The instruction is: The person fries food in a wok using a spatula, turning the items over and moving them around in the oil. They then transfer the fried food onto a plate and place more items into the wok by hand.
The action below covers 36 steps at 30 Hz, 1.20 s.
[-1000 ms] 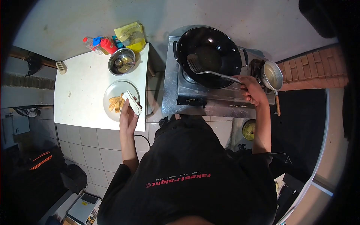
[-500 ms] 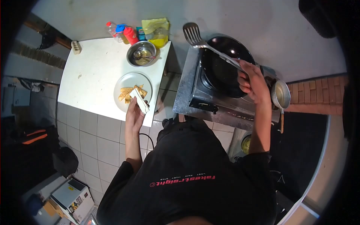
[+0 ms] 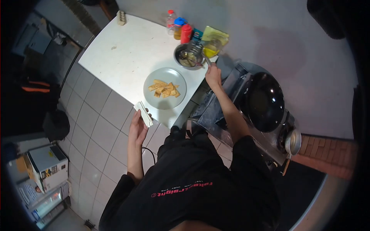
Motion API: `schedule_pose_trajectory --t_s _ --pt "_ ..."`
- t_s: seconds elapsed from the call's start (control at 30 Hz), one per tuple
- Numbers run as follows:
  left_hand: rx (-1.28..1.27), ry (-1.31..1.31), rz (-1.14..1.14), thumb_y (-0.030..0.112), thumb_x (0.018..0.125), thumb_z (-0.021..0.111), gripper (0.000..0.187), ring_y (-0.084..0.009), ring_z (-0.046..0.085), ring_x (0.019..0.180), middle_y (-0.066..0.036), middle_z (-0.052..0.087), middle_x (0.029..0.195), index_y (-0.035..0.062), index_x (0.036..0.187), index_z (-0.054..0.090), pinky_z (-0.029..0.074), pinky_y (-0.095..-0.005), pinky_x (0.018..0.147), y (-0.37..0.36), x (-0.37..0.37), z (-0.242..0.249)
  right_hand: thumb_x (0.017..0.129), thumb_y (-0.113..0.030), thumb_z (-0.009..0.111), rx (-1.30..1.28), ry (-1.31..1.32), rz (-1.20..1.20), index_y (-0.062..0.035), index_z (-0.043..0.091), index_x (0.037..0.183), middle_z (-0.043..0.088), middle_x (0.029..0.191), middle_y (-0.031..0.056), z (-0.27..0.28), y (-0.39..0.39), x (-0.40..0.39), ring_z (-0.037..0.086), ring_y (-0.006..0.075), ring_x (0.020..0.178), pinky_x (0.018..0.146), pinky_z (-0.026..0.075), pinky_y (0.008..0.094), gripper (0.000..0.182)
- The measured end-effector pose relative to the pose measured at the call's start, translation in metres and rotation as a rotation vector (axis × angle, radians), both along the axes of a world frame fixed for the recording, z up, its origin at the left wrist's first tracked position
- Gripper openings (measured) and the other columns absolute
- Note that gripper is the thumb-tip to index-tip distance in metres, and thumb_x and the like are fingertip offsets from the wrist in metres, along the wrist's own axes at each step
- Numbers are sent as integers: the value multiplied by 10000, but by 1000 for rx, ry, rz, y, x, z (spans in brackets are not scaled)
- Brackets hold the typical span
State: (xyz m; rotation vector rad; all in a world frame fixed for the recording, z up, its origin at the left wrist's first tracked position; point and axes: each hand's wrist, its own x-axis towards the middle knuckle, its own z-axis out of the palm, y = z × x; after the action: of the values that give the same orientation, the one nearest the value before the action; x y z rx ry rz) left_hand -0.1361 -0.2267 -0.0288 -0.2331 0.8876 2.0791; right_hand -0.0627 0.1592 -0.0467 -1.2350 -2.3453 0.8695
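My right hand [image 3: 213, 76] grips the handle of a slotted spatula [image 3: 207, 60], its head blurred above the metal bowl [image 3: 177, 59]. The bowl holds some liquid and a spoon. My left hand [image 3: 138, 126] is closed around a white, flat rectangular object [image 3: 143, 114], held just off the near edge of the white table [image 3: 115, 57]; what it is I cannot tell. Close by on the table, a pale round plate [image 3: 152, 102] carries several golden-brown fried pieces [image 3: 165, 89].
Behind the bowl stand a clear bottle [image 3: 171, 24], a blue-capped bottle [image 3: 179, 29], a red squeeze bottle [image 3: 186, 34] and a yellow-green pouch [image 3: 212, 44]. A black wok [image 3: 265, 102] sits on the stove at right, beside a small saucepan [image 3: 293, 141].
My view has turned toward the table. My right hand has carried the spatula from above the wok leftward to the bowl. My left hand still holds the white object, now clear of the plate.
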Motion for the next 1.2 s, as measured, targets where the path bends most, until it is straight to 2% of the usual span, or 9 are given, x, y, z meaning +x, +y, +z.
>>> schedule_pose_trajectory --t_s 0.03,0.4,0.63,0.73,0.8,0.83,0.9,1.0,1.2 --pt "19 11 12 213 988 537 245 -201 625 869 -87 616 1012 43 1164 524 547 -345 776 -10 -3 -1 919 -70 488 125 -67 24 67 544 1028 617 996 336 -7 -1 -3 599 498 975 814 499 524 183" --pt "-82 15 142 249 997 523 259 -195 639 854 -88 627 1004 48 1160 522 558 -346 774 -46 -15 13 963 -96 449 301 -30 75 63 529 1034 616 892 332 -48 9 2 600 506 835 736 473 552 192" --pt "-70 25 89 251 999 521 254 -190 642 862 -81 629 1008 53 1158 526 559 -347 777 -38 -23 17 968 -101 441 177 32 -37 24 556 1103 625 857 321 -27 -1 -8 585 526 843 728 472 555 217" --pt "-89 29 77 247 1000 519 253 -190 644 863 -79 630 1006 50 1159 529 560 -346 775 -34 -28 21 957 -88 452 156 183 -116 28 545 1075 641 858 302 -27 3 -9 625 484 855 729 491 513 190" --pt "-64 36 70 246 1000 519 255 -190 643 865 -78 629 1008 48 1161 530 560 -345 774 -35 -19 8 989 -123 448 11 356 -131 -3 576 1068 623 692 167 -33 4 5 631 350 580 515 469 435 192" --pt "-65 36 61 245 1000 519 257 -191 643 866 -77 629 1010 47 1163 531 561 -343 773 -33 -19 8 989 -123 448 13 357 -144 -3 576 1068 623 692 167 -15 -4 10 631 350 580 515 469 435 192" --pt "-53 30 16 244 992 536 259 -195 635 873 -75 624 1010 47 1159 533 558 -341 780 -26 -23 5 1026 -169 426 -686 757 -116 -31 586 1064 453 587 -7 30 -25 32 442 116 417 380 326 291 216" --pt "-46 9 -58 244 982 555 267 -199 626 882 -69 622 1015 47 1163 534 553 -340 788 -7 -25 4 1046 -201 399 -700 874 -101 -56 593 1058 297 587 -73 89 -60 68 279 11 429 371 223 209 242" --pt "-52 70 -272 245 977 558 296 -188 620 911 -68 613 1078 57 1203 521 539 -333 805 59 -23 14 1028 -242 469 -473 855 -284 -38 614 1050 324 601 -59 174 -94 182 315 35 422 384 218 216 251"
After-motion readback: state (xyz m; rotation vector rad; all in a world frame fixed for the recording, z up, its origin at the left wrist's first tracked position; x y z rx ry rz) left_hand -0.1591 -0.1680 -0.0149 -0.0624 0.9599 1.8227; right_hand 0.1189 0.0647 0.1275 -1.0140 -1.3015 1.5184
